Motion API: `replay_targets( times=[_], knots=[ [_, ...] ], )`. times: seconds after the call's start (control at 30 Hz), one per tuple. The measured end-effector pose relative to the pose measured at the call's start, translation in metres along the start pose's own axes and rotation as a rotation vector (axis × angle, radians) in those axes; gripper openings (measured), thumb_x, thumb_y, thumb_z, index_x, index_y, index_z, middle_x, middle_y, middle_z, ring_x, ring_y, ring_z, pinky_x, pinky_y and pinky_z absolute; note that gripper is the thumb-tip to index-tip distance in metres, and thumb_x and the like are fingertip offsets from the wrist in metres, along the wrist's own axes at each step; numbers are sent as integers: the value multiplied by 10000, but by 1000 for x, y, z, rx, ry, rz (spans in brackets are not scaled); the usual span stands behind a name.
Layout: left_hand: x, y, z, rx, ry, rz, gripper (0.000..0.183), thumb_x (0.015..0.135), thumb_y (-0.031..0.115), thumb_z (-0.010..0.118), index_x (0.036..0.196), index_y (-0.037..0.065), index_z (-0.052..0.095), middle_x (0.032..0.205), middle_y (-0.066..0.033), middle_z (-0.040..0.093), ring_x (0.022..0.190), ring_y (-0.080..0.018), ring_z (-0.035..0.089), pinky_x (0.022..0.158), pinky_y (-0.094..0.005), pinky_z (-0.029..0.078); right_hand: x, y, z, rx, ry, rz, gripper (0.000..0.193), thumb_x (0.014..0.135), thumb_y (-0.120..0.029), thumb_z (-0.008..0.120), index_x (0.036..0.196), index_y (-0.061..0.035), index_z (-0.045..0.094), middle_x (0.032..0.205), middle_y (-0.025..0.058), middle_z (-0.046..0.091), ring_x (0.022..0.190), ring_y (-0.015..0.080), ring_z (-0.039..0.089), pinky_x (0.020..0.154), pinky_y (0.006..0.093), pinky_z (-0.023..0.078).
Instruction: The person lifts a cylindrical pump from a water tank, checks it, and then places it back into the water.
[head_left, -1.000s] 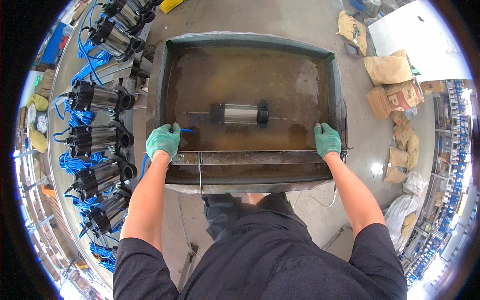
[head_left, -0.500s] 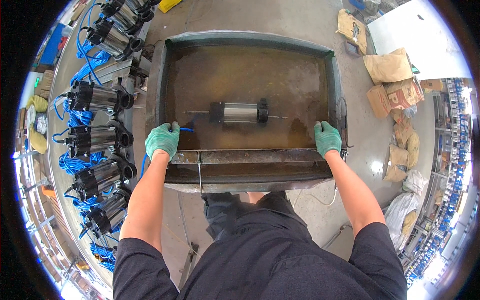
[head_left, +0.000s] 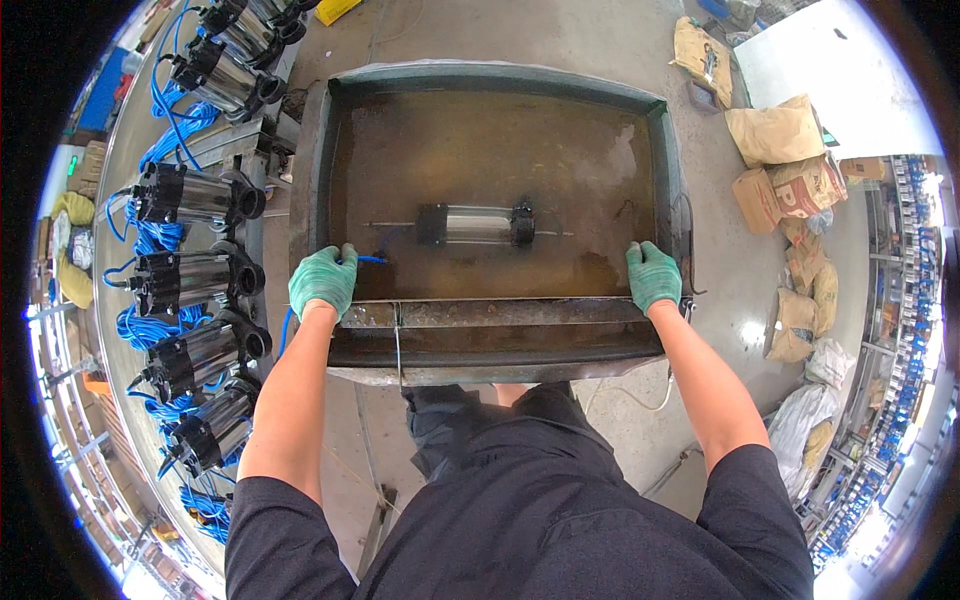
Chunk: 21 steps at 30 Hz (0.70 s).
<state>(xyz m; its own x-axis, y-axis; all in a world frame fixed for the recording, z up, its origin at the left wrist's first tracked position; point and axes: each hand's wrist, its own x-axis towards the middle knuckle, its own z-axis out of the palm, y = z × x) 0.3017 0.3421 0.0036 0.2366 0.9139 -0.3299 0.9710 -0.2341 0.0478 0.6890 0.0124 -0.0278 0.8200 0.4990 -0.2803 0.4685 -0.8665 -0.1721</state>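
Note:
In front of me is a dark metal tank (head_left: pixel 663 145) of brownish, murky water. A cylindrical pump (head_left: pixel 477 225), steel in the middle with black ends, lies sideways in it, with a thin rod sticking out at each end. Both my hands wear green gloves. My left hand (head_left: pixel 323 279) is closed on the tank's near left side, its thumb toward the water. Beside that thumb a short piece of blue cable (head_left: pixel 372 260) shows. On the near right side, my right hand (head_left: pixel 654 276) is closed likewise. Gloves and rim hide my fingertips.
A metal crossbar (head_left: pixel 520 313) spans the tank's near part. Along the left, several similar pumps (head_left: pixel 185 192) with coiled blue cables lie on a bench. Paper sacks (head_left: pixel 778 130) and a cardboard box (head_left: pixel 757 201) are on the floor at right. A pale hose (head_left: pixel 655 402) hangs below the tank.
The pump's steel body looks duller and its right end less distinct, with murky water covering more of it. Both hands keep their places on the tank.

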Motion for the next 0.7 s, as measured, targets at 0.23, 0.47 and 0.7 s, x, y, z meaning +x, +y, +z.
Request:
replay_targets(
  times=[0.23,0.47,0.7],
  knots=[
    [0,-1,2,-2,23,7,507,1033,529,489,979,113,774,1043,-202,754,1028,-434,701,917,-525,553,-1,-1,0,-1,1,7,441,1054,-465,477,1061,-86,704,1065,243,724,1014,482,669,885,575,529],
    [2,-1,1,10,-20,1,511,1036,529,476,999,114,772,1058,-201,753,1044,-435,697,926,-527,550,-2,-2,-2,15,-4,19,435,1051,-458,484,1060,-84,705,1063,248,724,1017,482,671,889,573,530],
    [3,-2,3,1,-14,3,507,1034,526,479,978,115,771,1056,-205,751,1043,-435,698,924,-523,551,-1,-1,-1,22,5,15,430,1044,-463,491,1045,-89,703,1050,255,722,1003,490,670,880,577,530]
  ],
)
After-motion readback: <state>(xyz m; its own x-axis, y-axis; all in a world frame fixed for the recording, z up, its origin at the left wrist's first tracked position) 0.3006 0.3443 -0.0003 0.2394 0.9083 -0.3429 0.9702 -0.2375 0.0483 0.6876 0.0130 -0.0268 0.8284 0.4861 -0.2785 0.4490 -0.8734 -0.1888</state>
